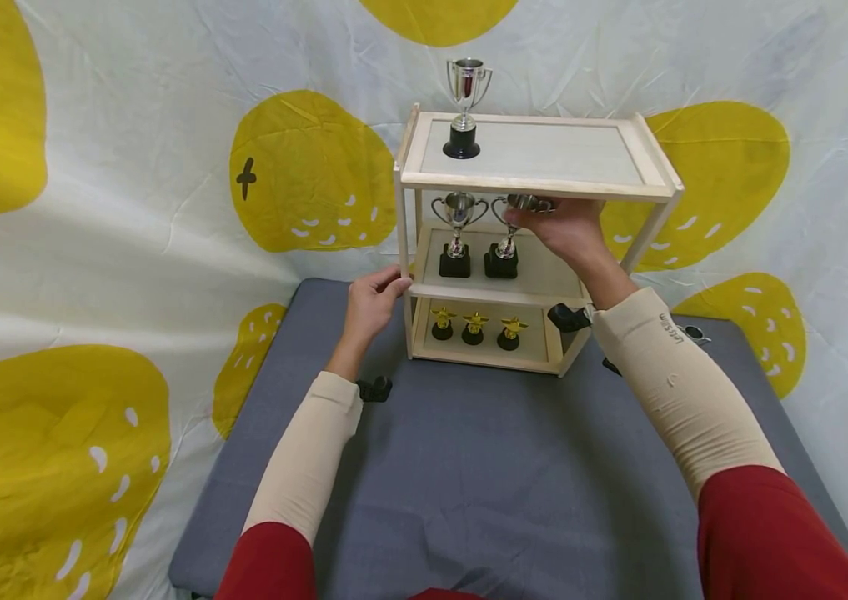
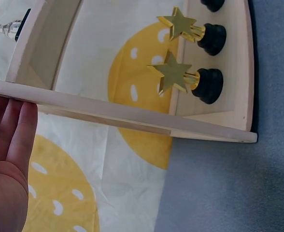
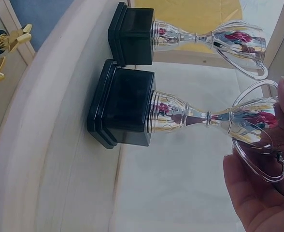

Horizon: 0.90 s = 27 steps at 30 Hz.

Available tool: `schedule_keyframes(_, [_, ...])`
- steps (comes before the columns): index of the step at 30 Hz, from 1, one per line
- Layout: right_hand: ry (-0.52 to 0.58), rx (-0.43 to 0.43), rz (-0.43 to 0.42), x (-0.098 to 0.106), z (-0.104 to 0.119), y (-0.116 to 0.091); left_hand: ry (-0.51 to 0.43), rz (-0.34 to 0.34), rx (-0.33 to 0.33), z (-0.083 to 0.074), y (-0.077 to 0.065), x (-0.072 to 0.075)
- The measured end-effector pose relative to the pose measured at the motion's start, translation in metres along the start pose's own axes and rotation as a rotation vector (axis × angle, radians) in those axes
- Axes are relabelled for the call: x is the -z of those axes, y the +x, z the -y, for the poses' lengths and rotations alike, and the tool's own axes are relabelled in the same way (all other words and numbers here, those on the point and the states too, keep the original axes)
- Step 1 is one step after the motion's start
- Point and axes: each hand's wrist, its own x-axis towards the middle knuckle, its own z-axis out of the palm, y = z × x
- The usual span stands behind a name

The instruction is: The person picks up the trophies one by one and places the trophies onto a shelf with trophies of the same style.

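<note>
1. Around you: a top trophy (image 1: pixel 464 122) on the rack's top board (image 1: pixel 559 150); a neighbouring trophy (image 1: pixel 457 244) on the middle shelf (image 1: pixel 547 268); three star trophies (image 1: pixel 475 323) on the bottom shelf (image 1: pixel 539 346); a silver cup (image 1: pixel 694 333) beyond your right sleeve (image 1: pixel 679 392), partly hidden.
2. Your left hand (image 1: pixel 371 304) pinches the rack's left post (image 1: pixel 402 225).
3. Your right hand (image 1: pixel 569 229), below the top board, is clamped on the held trophy (image 3: pixel 171 113) by its bowl; its base (image 3: pixel 130 106) is just right of the neighbouring trophy's; I cannot tell if it rests.
</note>
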Motion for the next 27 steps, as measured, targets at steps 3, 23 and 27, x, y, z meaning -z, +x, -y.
schedule_keyframes(3, [0.017,-0.005,0.009,-0.0012,-0.0016,0.0010,0.000,-0.002,0.005,0.0007,0.0002,-0.0002])
schedule_keyframes(23, [0.009,0.005,0.038,-0.0016,-0.0016,-0.0006,0.003,0.000,-0.001,0.0013,0.0017,-0.0001])
schedule_keyframes(27, [0.011,-0.003,0.043,-0.0030,-0.0030,-0.0002,0.000,0.000,-0.002,0.0015,0.0010,0.0001])
